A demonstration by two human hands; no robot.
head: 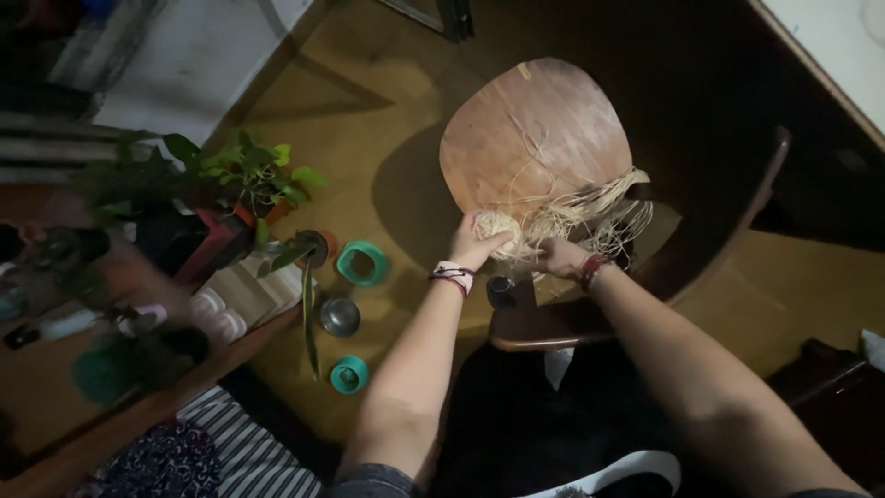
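My left hand (472, 242) grips a pale round ball of straw-coloured fibre (499, 229) at the near edge of a round wooden stool seat (533, 129). My right hand (557, 255) pinches the loose fibre strands just right of the ball. A tangled bunch of the same fibre (599, 207) lies across the seat's right edge, spreading toward the far right. Both wrists wear bands; the left one is white and red, the right one red.
A small dark cup (501, 291) sits below my hands. On the floor to the left stand two teal pots (361, 263), a metal bowl (339, 316) and leafy potted plants (241, 175). A curved wooden chair back (737, 231) is at the right.
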